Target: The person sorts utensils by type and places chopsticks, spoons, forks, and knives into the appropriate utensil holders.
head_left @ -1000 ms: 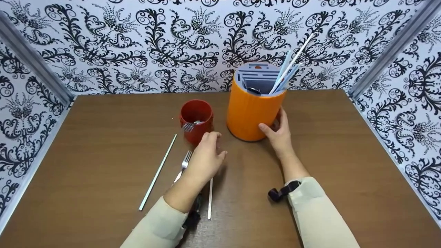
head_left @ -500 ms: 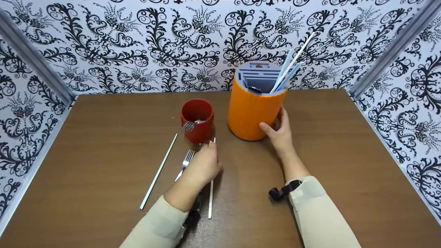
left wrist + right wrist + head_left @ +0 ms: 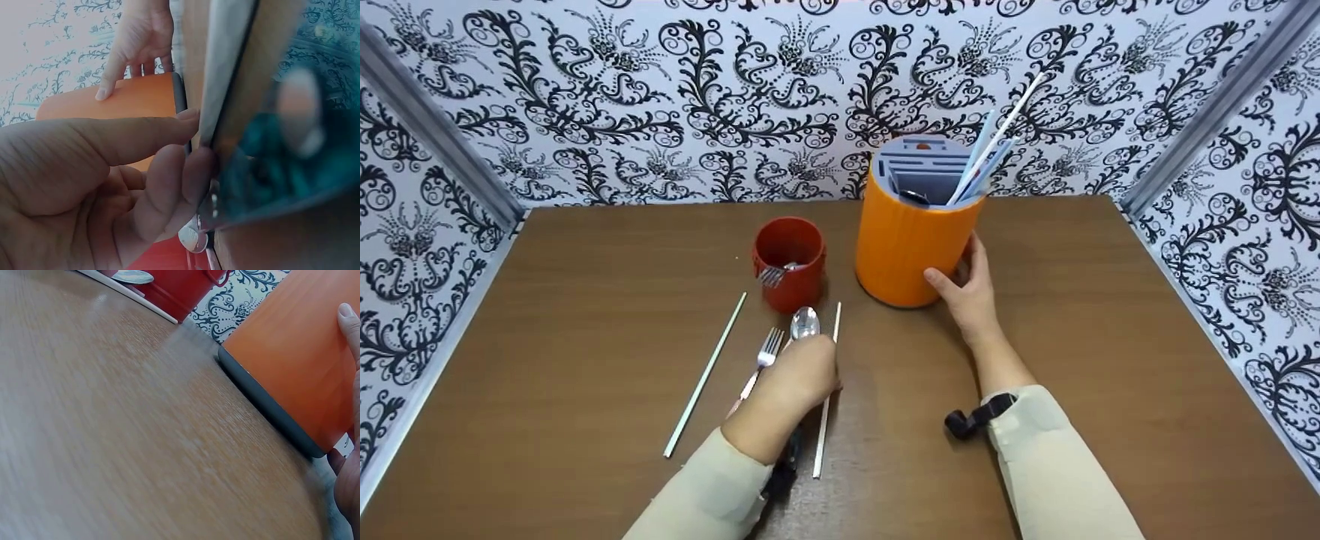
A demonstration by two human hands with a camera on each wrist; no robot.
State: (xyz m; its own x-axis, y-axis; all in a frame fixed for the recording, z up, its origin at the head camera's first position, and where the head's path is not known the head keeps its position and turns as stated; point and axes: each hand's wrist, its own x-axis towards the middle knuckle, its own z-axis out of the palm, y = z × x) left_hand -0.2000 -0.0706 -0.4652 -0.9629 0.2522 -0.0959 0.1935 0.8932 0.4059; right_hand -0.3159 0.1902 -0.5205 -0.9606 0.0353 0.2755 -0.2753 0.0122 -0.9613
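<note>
My left hand (image 3: 799,375) pinches a white chopstick (image 3: 225,62) between thumb and fingers; in the head view its far end (image 3: 837,322) shows past the hand and its near end lies low on the wooden table. Right beside the knuckles is the bowl of a metal spoon (image 3: 805,322), its handle hidden by the hand. To the left lies a fork (image 3: 769,351) with a pinkish handle. My right hand (image 3: 971,300) grips the lower right side of an orange cylindrical utensil holder (image 3: 911,255), thumb in front, fingers behind.
A red cup (image 3: 795,289) with a fork and other metal cutlery stands left of the holder. A pale green chopstick (image 3: 705,375) lies farther left on the table. Several sticks (image 3: 997,139) and a black utensil (image 3: 913,197) stand in the holder. Patterned walls (image 3: 780,112) enclose the table.
My left hand has drawn back from near the red cup and closed its fingers, uncovering the spoon's bowl. The white chopstick's far end has shifted slightly right. My right hand stays on the holder.
</note>
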